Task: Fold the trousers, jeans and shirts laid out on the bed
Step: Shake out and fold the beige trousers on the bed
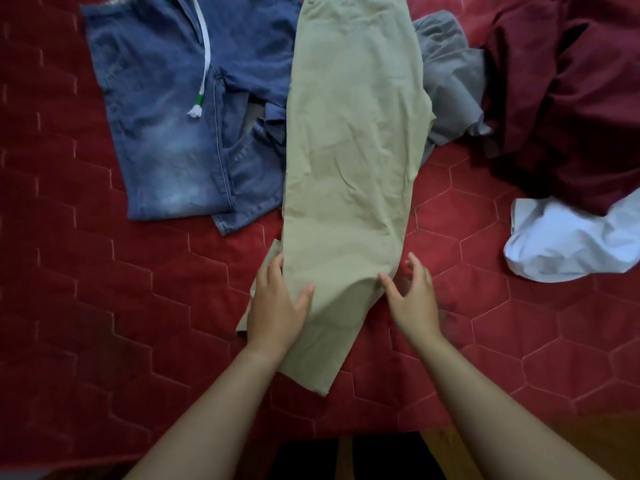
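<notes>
Beige trousers (349, 150) lie lengthwise down the middle of the bed, legs stacked, hems toward me. My left hand (277, 303) rests flat on the trousers' left edge near the hem, fingers spread, gripping nothing. My right hand (410, 296) is at the right edge of the trouser leg, fingers apart, thumb touching the fabric. Blue jeans (173, 126) with a white drawstring lie flat to the left. A grey garment (450, 81) is bunched to the right of the trousers, partly under them.
A red quilted bedspread (104, 306) covers the bed. A crumpled maroon garment (568, 98) and a white shirt (568, 240) sit at the right. The bed's near edge and a strip of wooden floor (450, 455) show at the bottom.
</notes>
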`<state>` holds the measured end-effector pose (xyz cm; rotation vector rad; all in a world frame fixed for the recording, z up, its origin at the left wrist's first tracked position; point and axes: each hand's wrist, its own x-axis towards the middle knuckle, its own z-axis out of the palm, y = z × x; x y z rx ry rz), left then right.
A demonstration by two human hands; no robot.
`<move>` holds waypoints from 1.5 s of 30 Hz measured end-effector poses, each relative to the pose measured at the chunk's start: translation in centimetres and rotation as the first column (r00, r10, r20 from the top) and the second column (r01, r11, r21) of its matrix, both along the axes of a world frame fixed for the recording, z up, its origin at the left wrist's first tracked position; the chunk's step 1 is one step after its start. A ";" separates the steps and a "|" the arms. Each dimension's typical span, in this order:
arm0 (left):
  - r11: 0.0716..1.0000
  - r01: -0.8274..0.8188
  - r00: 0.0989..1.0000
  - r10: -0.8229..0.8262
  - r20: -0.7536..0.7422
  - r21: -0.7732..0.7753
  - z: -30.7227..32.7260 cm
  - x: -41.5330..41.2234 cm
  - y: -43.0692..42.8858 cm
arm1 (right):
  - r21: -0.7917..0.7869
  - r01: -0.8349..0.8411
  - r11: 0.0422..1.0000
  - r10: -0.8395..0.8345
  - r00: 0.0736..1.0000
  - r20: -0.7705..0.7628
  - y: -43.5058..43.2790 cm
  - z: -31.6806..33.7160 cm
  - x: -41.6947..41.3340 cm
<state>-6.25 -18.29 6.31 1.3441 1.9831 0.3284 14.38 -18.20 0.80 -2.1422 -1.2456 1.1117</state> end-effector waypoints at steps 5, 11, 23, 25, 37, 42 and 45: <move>0.993 -0.045 0.994 0.055 -0.090 0.110 -1.4 0.6 -2.5 | 0.116 -0.136 0.984 0.124 0.987 0.103 -1.9 -1.1 0.1; 0.980 -0.022 0.995 0.041 -0.093 0.197 -3.4 0.3 -6.8 | -0.030 -0.362 0.932 0.350 0.875 0.335 -9.4 -4.7 1.4; 0.910 0.093 0.984 -0.023 -0.175 0.404 -6.9 -4.7 -12.5 | 0.151 -0.490 0.858 0.317 0.739 0.595 -12.1 -9.8 2.9; 0.891 0.134 0.975 -0.041 -0.218 0.433 -7.8 -4.8 -11.5 | 0.178 -0.495 0.851 0.303 0.738 0.603 -12.3 -9.9 3.1; 0.688 0.018 0.997 -0.071 0.042 0.726 -4.6 -2.0 -12.0 | 0.600 -0.259 0.757 0.157 0.963 0.217 -12.5 -9.6 4.2; 0.823 -0.406 0.724 0.025 0.689 0.397 1.2 -0.5 -13.0 | 0.665 -0.198 0.720 0.188 0.978 0.088 -13.8 -4.3 4.6; 0.803 -0.486 0.807 0.259 0.531 0.346 -1.7 -2.5 -15.1 | 0.665 -0.265 0.698 0.250 0.961 0.121 -13.7 -2.9 3.4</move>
